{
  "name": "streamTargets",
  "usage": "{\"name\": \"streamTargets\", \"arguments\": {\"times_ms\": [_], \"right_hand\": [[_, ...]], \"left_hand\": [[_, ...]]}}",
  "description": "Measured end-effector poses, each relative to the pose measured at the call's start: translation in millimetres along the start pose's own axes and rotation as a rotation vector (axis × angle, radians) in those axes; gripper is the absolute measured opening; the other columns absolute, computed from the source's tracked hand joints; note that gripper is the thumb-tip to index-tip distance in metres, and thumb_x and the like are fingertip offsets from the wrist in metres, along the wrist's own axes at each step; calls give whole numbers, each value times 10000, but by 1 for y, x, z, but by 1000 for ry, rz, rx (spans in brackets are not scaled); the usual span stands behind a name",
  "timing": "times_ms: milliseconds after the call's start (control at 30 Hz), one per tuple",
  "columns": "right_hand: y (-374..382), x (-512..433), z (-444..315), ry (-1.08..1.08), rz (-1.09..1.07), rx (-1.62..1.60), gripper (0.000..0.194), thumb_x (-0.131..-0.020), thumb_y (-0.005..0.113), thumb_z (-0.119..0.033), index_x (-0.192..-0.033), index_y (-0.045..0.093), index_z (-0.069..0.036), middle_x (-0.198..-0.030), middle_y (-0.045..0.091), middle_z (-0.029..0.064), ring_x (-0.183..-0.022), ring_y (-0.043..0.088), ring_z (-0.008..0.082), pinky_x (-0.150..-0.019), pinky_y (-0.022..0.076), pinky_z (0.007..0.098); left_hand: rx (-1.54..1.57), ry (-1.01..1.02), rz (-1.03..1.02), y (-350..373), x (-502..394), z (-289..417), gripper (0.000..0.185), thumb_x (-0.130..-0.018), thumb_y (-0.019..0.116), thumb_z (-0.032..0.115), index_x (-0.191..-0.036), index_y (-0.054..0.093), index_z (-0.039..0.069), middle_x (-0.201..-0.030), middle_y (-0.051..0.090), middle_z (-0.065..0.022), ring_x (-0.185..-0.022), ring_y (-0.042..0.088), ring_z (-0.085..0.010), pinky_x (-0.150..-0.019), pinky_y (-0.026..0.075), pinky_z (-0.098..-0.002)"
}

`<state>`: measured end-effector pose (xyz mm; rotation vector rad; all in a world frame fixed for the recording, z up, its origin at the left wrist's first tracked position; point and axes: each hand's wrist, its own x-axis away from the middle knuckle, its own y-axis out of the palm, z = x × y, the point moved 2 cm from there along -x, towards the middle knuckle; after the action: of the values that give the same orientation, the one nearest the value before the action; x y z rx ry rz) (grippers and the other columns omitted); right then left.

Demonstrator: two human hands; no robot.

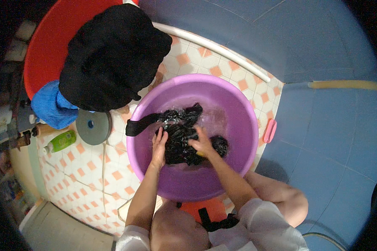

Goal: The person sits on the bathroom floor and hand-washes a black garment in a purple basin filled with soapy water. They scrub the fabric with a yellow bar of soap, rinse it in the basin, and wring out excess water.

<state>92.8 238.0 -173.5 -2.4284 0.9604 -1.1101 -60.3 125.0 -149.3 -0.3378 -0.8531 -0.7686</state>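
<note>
A purple plastic basin (238,131) stands in front of me with shallow, slightly foamy water in it. Wet black cloth (179,150) is bunched in its middle, and one strip hangs over the left rim. My left hand (159,146) lies against the left side of this cloth, fingers stretched out. Over the cloth's right side is my right hand (202,141), thumb and fingers spread and somewhat blurred. A small yellow thing (201,154) shows under its palm; whether the hand grips it is unclear. More black cloth (219,146) lies to the right in the basin.
A red tub (47,59) at the upper left carries a black cloth heap (113,59) and a blue cloth (55,105). Nearby are a grey round lid-like disc (94,127) and a green bottle (61,141). A pink plastic item (270,130) lies by the blue tiled wall (320,125).
</note>
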Motion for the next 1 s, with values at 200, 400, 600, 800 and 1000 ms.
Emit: {"name": "streamTargets", "arguments": {"times_ms": [200,400,600,800,1000], "right_hand": [[41,110,-146,-517,-231,-281,312,-715,635,-186,-968,535,-34,-925,532,130,-886,555,277,-758,455,367],[43,56,-136,-840,150,104,191,-766,595,-261,-848,542,-96,-809,504,113,-649,549,302,-460,435,435],[-39,-28,-21,18,439,350,354,-860,500,-335,-1051,457,-41,-1029,495,208,-892,522,398,-740,431,466],[-31,-1,46,-29,532,489,582,-799,586,-421,-1227,421,-63,-1191,425,214,-1047,458,369,-897,376,417],[59,76,-112,-282,-149,-490,324,-760,644,-273,-960,547,-38,-882,573,107,-733,566,216,-678,454,356]], "left_hand": [[821,-122,-403,-12,-17,-6,642,-874,366,531,-1366,259,132,-1330,375,-71,-1223,348,-222,-1007,308,-360],[712,-105,-167,2,-3,-61,427,-916,391,332,-1275,393,100,-1203,485,-54,-1106,457,-188,-957,360,-304],[136,-56,-104,-6,35,34,341,-835,605,306,-1005,578,11,-948,598,-52,-825,561,-131,-734,451,-255],[19,130,160,-10,11,11,716,-827,558,450,-1361,280,63,-1327,380,-143,-1194,386,-251,-1000,286,-356],[719,-243,-280,1,-10,12,662,-850,388,585,-1357,291,170,-1323,378,-50,-1142,422,-223,-958,353,-372]]}}
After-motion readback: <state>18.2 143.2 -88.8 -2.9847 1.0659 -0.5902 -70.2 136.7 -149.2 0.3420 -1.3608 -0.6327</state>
